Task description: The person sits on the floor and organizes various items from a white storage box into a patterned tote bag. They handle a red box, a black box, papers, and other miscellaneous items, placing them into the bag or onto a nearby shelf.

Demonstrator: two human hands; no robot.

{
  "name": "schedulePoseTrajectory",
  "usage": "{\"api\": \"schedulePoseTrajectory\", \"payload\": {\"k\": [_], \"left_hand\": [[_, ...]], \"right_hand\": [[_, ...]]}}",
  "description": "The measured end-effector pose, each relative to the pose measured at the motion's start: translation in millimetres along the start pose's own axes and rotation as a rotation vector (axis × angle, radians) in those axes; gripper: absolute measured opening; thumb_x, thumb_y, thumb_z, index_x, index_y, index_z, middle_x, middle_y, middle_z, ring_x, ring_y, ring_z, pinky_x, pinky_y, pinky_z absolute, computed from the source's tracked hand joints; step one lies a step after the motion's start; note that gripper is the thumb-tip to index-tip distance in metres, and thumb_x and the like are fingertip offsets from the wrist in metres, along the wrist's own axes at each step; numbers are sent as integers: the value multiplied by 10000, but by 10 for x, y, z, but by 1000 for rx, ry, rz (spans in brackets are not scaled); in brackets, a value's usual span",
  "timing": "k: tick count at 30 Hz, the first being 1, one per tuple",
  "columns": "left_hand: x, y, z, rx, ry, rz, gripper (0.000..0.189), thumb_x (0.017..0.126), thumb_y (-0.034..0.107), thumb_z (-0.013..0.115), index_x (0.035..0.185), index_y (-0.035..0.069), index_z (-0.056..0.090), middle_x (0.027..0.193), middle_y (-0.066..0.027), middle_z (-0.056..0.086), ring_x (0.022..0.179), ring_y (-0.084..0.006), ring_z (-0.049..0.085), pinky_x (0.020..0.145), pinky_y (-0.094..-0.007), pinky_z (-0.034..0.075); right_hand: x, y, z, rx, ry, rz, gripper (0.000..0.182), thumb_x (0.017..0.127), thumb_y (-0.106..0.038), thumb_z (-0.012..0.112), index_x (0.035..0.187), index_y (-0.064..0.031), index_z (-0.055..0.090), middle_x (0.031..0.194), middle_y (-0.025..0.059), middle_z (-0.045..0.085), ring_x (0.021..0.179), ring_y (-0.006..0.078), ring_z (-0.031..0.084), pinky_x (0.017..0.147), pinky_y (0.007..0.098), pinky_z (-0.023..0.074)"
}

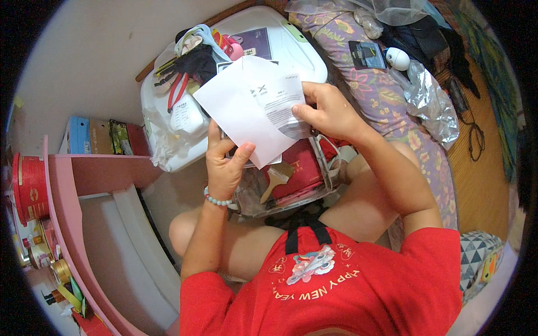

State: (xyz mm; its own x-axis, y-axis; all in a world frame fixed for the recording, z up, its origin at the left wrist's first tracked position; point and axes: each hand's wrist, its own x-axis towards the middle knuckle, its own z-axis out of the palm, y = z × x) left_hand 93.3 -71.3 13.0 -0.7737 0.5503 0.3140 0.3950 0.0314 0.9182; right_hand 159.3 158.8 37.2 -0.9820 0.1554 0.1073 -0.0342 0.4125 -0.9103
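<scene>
A white paper envelope (235, 111) with a pointed flap is held up in front of me. A sheet of printed paper (286, 103) overlaps its right side, partly inside or behind it; I cannot tell which. My left hand (227, 164), with a bead bracelet (217, 199) at the wrist, grips the envelope's lower left edge, thumb in front and fingers mostly hidden behind. My right hand (330, 110) pinches the printed sheet at its right edge between thumb and fingers. Behind the papers, edges of a white-rimmed flat object (276, 160) peek out.
Below the papers, a clear plastic bag (302, 203) contains a red item and a flat paintbrush (275, 180). Clothing and packets lie on a white plastic lid (302, 63). At left stands a pink shelf (113, 166); at right, a floral cushion (361, 84) bears a silvery plastic bag (433, 105).
</scene>
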Motion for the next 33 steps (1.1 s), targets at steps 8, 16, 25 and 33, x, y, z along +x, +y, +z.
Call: {"api": "schedulePoseTrajectory", "payload": {"k": [8, 16, 25, 33], "left_hand": [[5, 99, 20, 159, -22, 119, 234, 754, 184, 699, 872, -16, 676, 1292, -168, 391, 1152, -268, 421, 940, -329, 336], [-21, 49, 82, 76, -34, 67, 223, 774, 151, 671, 885, -42, 664, 1307, -194, 396, 1180, -278, 404, 958, -339, 319], [-11, 16, 88, 19, -17, -1, 215, 770, 131, 673, 881, -53, 657, 1331, -200, 375, 1201, -279, 388, 966, -337, 311], [-20, 70, 91, 3, -68, 6, 193, 768, 134, 674, 854, -39, 664, 1204, -160, 480, 1102, -240, 448, 922, -342, 348]], "right_hand": [[-23, -14, 40, -37, 23, -57, 242, 760, -186, 589, 864, 30, 618, 693, 159, 629, 612, 181, 613, 584, 321, 472], [-15, -182, -17, -237, 113, 49, 303, 764, -267, 616, 788, 36, 621, 651, 159, 607, 595, 197, 595, 560, 330, 460], [2, -9, 36, 46, 182, 4, 371, 708, -347, 682, 781, 14, 638, 696, 191, 624, 662, 273, 634, 613, 362, 479], [-32, -138, 22, -292, 80, -100, 325, 736, -361, 657, 813, -46, 649, 716, 174, 631, 668, 320, 626, 622, 390, 482]]}}
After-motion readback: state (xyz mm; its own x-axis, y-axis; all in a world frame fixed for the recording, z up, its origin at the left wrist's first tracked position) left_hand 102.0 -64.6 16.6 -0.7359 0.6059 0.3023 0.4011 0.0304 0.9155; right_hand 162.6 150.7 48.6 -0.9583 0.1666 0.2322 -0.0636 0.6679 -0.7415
